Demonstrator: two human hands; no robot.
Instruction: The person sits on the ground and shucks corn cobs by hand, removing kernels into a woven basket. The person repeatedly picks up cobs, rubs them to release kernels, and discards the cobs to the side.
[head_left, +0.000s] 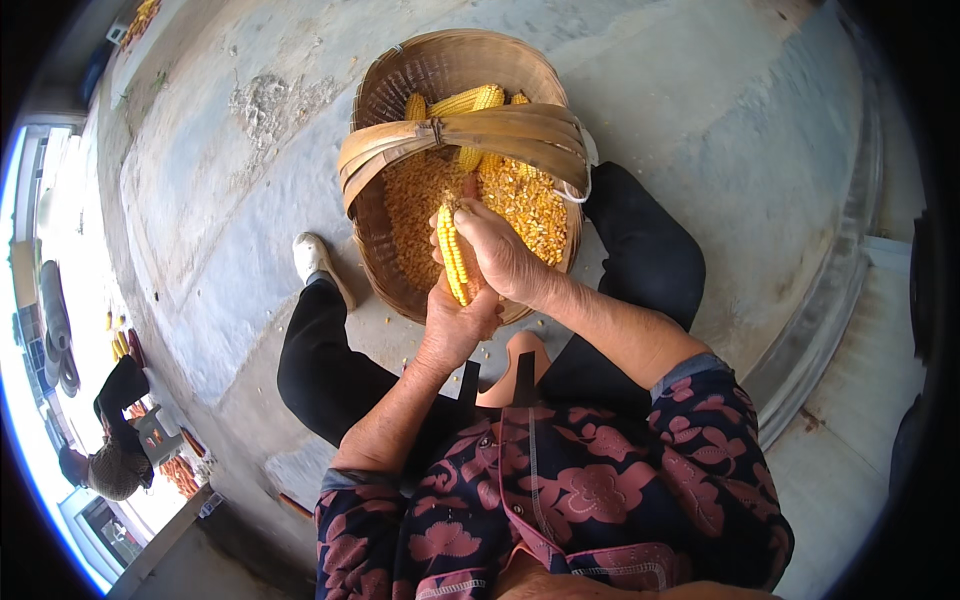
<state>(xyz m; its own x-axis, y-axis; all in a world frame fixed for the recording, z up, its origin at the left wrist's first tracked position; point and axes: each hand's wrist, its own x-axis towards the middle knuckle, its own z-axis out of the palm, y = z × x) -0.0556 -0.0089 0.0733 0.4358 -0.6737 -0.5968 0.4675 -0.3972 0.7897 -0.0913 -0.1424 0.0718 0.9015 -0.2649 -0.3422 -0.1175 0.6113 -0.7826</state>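
Observation:
A partly shelled corn cob (452, 255) is tilted upright between my two hands over the basket, with rows of yellow kernels facing left and a bare reddish side towards the right. My left hand (459, 319) grips its lower end. My right hand (504, 251) closes around its upper right part, thumb near the top. Beneath them stands a woven bamboo basket (375, 262), its broad strip handle (510, 124) arching across. Loose yellow kernels (529, 214) fill much of its bottom. Several whole corn cobs (465, 101) lie at its far side, partly hidden by the handle.
The basket stands between my legs on a worn concrete floor (247, 195). My white shoe (311, 259) is just left of it. A few kernels are scattered nearby. At far left another person (120, 465) sits near a grey crate (159, 435) and a heap of cobs (180, 476).

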